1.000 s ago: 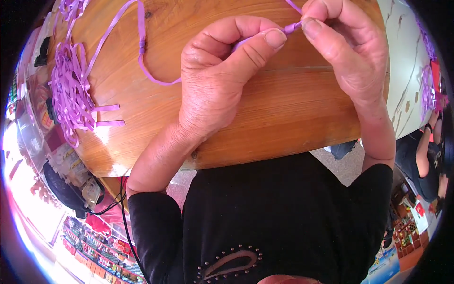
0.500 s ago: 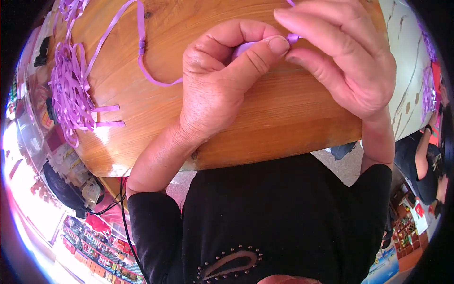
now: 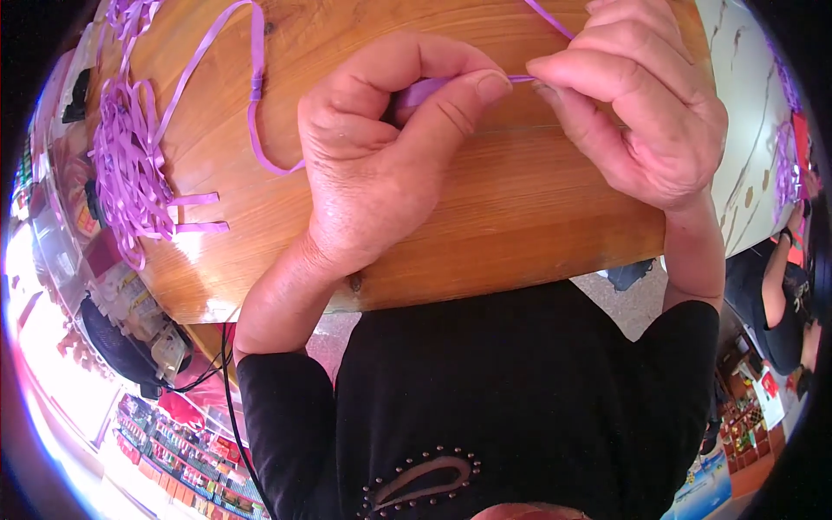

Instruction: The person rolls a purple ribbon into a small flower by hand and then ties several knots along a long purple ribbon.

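Observation:
A narrow purple ribbon (image 3: 521, 79) is stretched taut in the short gap between my two hands, above the wooden table (image 3: 503, 208). My left hand (image 3: 390, 130) pinches it between thumb and forefinger, and more purple ribbon shows inside the curl of its fingers. On the other side of the gap, the thumb and forefinger of my right hand (image 3: 641, 104) are closed on the ribbon. One length runs up and away past the right hand's fingers. Another trails left from under my left hand, with a small knot along it, toward a heap of purple ribbon (image 3: 134, 165).
At the table's left edge lies the ribbon heap, with two loose ends pointing right. A white marbled surface (image 3: 737, 113) adjoins on the right, with more purple ribbon (image 3: 787, 156) at its far side. Another person (image 3: 771, 295) sits at the right rim. Black cables (image 3: 227, 390) hang at left.
My hands have drawn apart, the left one shifting left. The knot seen between them earlier is out of sight, and a thin taut stretch of ribbon shows there. My right fingers have closed.

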`<state>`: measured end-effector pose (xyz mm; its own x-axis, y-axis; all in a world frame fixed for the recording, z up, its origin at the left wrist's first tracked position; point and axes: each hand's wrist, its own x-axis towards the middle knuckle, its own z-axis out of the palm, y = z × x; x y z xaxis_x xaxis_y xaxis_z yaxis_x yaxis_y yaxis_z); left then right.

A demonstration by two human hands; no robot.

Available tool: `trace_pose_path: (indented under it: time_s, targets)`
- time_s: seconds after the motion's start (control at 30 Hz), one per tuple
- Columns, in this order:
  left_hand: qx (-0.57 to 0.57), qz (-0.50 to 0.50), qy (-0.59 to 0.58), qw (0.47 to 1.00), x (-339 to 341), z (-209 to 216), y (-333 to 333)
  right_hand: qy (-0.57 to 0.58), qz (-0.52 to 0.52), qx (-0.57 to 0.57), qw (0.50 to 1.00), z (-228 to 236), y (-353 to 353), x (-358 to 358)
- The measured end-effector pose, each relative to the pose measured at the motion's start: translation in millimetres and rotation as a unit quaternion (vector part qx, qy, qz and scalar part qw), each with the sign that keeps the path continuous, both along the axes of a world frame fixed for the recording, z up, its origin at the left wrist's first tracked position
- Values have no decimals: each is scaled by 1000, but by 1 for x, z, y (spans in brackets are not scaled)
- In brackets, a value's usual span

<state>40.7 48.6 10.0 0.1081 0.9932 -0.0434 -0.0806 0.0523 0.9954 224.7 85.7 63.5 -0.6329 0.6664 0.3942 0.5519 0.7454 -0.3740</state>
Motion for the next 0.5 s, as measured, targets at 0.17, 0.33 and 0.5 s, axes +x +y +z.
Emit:
trace_pose_path:
  time_s: [0.17,0.33,0.5]
  targets:
    - [-29,9,6,1000,-3,3,1,51,7,-54,997,-1,8,5]
    - [-71,42,-60,995,-2,0,1,98,-9,-193,976,-9,14,7]
    - [-68,20,-65,995,4,-1,4,39,5,-148,988,2,12,14]
